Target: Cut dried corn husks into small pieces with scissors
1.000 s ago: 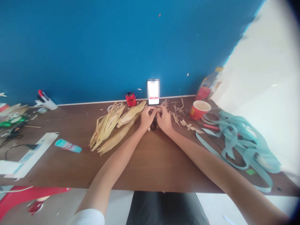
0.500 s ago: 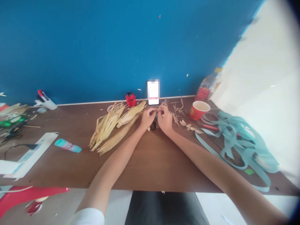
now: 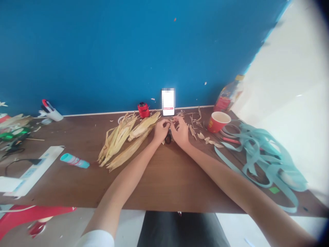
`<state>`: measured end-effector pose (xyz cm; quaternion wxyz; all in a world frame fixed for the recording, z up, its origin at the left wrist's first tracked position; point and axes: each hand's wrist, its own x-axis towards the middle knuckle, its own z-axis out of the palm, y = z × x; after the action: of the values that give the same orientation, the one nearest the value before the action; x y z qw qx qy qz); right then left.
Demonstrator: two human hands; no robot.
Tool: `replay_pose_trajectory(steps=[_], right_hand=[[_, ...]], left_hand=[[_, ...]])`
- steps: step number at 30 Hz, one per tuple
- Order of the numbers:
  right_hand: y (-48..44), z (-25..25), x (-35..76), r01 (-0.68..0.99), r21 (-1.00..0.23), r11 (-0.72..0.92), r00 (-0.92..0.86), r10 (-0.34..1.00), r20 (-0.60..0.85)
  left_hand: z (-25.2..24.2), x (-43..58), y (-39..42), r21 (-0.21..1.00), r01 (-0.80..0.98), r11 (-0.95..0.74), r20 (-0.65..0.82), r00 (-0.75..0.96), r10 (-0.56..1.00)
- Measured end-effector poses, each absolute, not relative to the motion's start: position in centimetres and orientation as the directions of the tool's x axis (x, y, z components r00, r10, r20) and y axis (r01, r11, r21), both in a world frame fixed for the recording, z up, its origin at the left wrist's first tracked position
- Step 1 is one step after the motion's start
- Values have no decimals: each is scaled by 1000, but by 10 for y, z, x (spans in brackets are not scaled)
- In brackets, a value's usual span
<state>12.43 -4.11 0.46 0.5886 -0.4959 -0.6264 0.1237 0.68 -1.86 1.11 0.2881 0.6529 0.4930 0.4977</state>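
My left hand (image 3: 161,132) and my right hand (image 3: 180,132) meet at the middle of the wooden table (image 3: 164,185), fingertips together on a small piece of dried corn husk (image 3: 171,120). That piece is mostly hidden by my fingers. Just below them lie black-handled scissors (image 3: 168,139), untouched and partly covered by my hands. Left of my left hand is a heap of long, pale yellow corn husks (image 3: 118,142). Cut husk shreds (image 3: 194,120) and small leaf-shaped pieces (image 3: 207,140) lie right of my right hand.
A red spool (image 3: 143,110) and a propped phone (image 3: 168,101) stand against the blue wall. To the right are a red paper cup (image 3: 218,121), a plastic bottle (image 3: 228,94) and tangled teal strips (image 3: 259,157). A teal tube (image 3: 74,160) and a white power strip (image 3: 33,170) lie left.
My fingertips have drawn closer together over the husk piece. My hands have otherwise stayed in place, and the view has shifted only slightly.
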Motion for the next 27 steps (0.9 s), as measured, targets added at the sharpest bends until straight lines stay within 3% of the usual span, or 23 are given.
replay_pose_trajectory(steps=[5,21,27], right_hand=[[-41,5,124,458,-743,487,181,768,615],[-42,6,127,442,-757,482,227,756,614],[-43,8,125,412,-760,503,201,763,614]], left_hand=[[16,6,-23,840,423,-339,379,-10,925],[13,10,-22,857,259,-445,435,97,895],[16,8,-24,867,295,-401,421,-4,907]])
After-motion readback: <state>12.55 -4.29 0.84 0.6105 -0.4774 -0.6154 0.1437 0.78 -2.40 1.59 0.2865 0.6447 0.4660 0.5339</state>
